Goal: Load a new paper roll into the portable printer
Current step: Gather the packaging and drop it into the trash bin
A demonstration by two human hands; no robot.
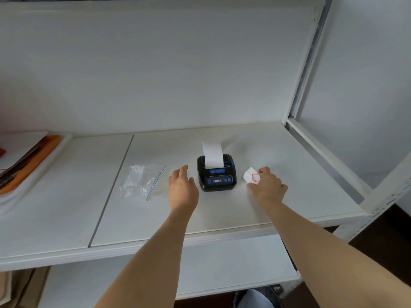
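A small black portable printer point(216, 176) with blue buttons stands on the white shelf point(222, 214). Its lid is closed and a strip of white paper point(212, 155) rises from its slot. My left hand point(182, 188) hovers just left of the printer, fingers relaxed, holding nothing. My right hand point(268, 185) is just right of the printer, its fingers curled around a small white paper piece with a red outline point(252, 177).
An empty clear zip bag point(142, 182) lies left of my left hand. An orange tray with flat items point(31, 161) sits at the far left. A metal rack post point(311, 63) and rail bound the right side. A lower shelf runs beneath.
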